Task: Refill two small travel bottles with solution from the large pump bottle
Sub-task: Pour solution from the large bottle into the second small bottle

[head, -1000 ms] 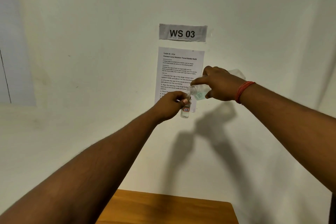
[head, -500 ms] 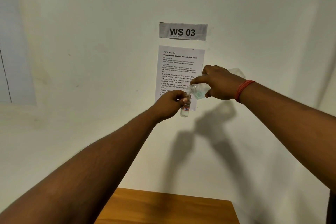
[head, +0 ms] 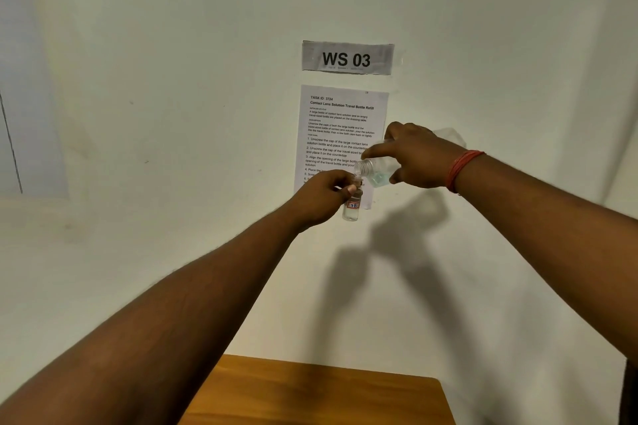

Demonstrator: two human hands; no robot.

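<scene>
My left hand [head: 326, 195] grips a small clear travel bottle [head: 352, 209] by its neck, upright, with a little clear liquid at its bottom and a red-edged label. My right hand [head: 414, 157] holds the large clear bottle [head: 374, 172] tipped on its side, its open threaded neck right above the small bottle's mouth. Pale bluish liquid sits near the large bottle's neck. Most of the large bottle is hidden behind my right hand; its base pokes out at the upper right. Both bottles are held up in the air in front of the wall.
A wooden table [head: 310, 393] edge shows at the bottom centre. On the white wall hang a "WS 03" sign [head: 347, 58] and a printed instruction sheet [head: 341, 121] just behind the bottles. A red band circles my right wrist [head: 464, 167].
Both hands and the two bottles have stayed almost in the same place; the large bottle remains tipped over the small one.
</scene>
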